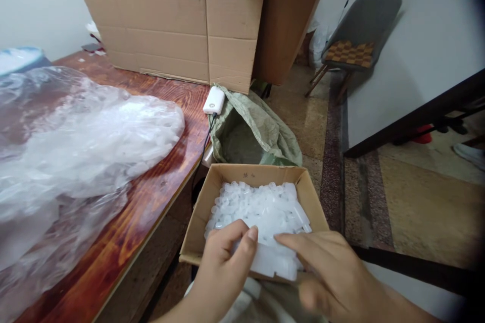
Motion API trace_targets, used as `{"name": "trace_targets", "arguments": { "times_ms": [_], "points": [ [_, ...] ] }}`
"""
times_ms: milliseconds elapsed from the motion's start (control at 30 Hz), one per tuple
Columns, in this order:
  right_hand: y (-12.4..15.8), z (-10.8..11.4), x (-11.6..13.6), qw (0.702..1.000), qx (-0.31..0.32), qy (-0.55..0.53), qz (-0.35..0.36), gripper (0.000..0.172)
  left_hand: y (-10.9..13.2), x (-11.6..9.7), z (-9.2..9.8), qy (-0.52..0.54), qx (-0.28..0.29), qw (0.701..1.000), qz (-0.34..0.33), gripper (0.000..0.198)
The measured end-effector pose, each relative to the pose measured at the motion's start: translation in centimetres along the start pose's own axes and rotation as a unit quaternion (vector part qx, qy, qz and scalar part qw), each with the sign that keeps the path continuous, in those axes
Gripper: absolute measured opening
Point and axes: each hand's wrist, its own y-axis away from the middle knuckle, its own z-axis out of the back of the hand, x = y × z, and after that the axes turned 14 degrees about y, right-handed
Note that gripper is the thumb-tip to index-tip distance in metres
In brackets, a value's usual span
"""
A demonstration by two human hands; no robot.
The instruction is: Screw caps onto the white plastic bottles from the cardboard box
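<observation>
Evidently, left hand (227, 257) and right hand (329, 275) are clamping plastic pieces (271, 262) over a box (195, 234).
Pieces are looking light, stiff and slippery; the clump's edges are offering the surest hold.

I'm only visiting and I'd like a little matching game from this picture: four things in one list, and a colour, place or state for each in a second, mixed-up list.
Things
1. small box
2. power bank
3. sack
4. chair

Descriptions
A. white, lying at the edge of the table with a cable plugged in
B. green, slumped open on the floor
C. brown cardboard, full of white plastic pieces
D. grey, with a chequered seat

Pairs: 1-C, 2-A, 3-B, 4-D
</observation>
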Motion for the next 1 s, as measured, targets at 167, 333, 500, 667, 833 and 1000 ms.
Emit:
{"name": "trace_targets", "arguments": {
  "times_ms": [167, 333, 500, 667, 833, 1000],
  "points": [
    [1.0, 0.1, -1.3, 0.996, 0.028, 0.061, 0.067, 0.054, 0.2, -0.1, 0.7, -0.015, 0.009, 1.000, -0.011, 0.049],
    [0.6, 0.4, -0.1, 0.993, -0.023, 0.081, 0.081, 0.031, 0.0, 0.2, 0.5, 0.003, 0.028, 1.000, -0.001, 0.050],
    [0.9, -1.5, 1.6, 0.993, -0.081, 0.078, -0.034, 0.021, -0.3, -0.3, -0.5, -0.009, 0.043, 0.999, 0.020, 0.051],
    [2.5, -2.7, 2.7, 0.983, -0.090, 0.009, -0.157, 0.032, 1.0, -0.3, -0.7, -0.073, 0.026, 0.995, -0.058, 0.044],
    [2.5, -3.2, 4.7, 0.803, -0.014, -0.436, -0.406, 0.040, -0.6, -0.9, 0.7, -0.152, 0.039, 0.959, -0.237, 0.018],
    [3.5, -5.5, 6.1, 0.520, 0.127, -0.723, -0.436, 0.046, -10.7, -2.9, 2.8, -0.382, -0.142, 0.874, -0.265, 0.032]
  ]
}}
